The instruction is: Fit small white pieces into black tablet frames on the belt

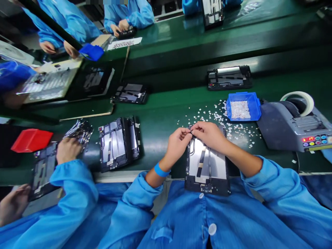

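Note:
An opened tablet [215,166] lies at the table's front edge before my body, its silvery inner plate and dark flat cables facing up. Over its far left corner, my left hand [178,140] pinches with thumb and forefinger. My right hand [209,135] meets it there, its fingertips also closed together. Whatever sits between the fingertips is too small to make out. Small white scraps [216,116] are scattered on the green table just beyond my hands. A blue bin [255,107] with more white pieces stands past my right hand.
A grey tape dispenser [277,126] stands at the right. Stacked opened tablets [112,145] lie to my left, near a co-worker's hand [68,150] and a red bin [32,140]. Another opened tablet [229,77] lies farther back. Other people work across the table.

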Demonstrator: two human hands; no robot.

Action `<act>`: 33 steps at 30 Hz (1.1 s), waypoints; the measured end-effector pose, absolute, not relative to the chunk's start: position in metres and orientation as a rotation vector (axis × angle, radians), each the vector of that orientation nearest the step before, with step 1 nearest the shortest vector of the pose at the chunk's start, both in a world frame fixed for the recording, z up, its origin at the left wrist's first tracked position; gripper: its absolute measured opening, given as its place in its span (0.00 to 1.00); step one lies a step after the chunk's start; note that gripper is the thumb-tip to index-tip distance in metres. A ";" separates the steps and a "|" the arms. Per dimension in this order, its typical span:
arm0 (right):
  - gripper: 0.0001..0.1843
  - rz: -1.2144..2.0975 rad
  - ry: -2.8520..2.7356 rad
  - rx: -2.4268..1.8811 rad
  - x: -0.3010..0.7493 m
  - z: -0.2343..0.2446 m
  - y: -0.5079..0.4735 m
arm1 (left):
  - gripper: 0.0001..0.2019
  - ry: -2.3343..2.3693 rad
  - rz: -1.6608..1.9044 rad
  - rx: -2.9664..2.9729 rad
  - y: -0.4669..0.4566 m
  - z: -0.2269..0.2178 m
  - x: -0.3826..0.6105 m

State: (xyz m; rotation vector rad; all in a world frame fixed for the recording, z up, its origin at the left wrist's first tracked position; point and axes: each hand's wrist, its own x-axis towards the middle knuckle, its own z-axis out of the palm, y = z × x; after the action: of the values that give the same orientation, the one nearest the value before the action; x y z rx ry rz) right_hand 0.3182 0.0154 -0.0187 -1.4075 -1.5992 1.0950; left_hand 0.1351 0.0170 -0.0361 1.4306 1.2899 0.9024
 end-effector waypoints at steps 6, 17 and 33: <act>0.06 0.616 -1.822 -1.540 0.312 -0.023 0.007 | 0.06 1.298 0.957 1.327 0.020 -0.032 0.140; 0.08 0.484 -1.947 -1.659 0.308 -0.021 0.004 | 0.04 1.336 0.939 1.485 0.013 -0.025 0.139; 0.11 0.359 -2.009 -1.788 0.358 -0.004 -0.007 | 0.10 1.167 0.983 1.053 0.027 -0.041 0.146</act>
State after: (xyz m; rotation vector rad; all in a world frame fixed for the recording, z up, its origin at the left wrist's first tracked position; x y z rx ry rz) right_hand 0.3581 -0.0070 -0.0039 -1.7879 -2.0086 0.3592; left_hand 0.1461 0.0271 -0.0408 1.0531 1.1668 0.9828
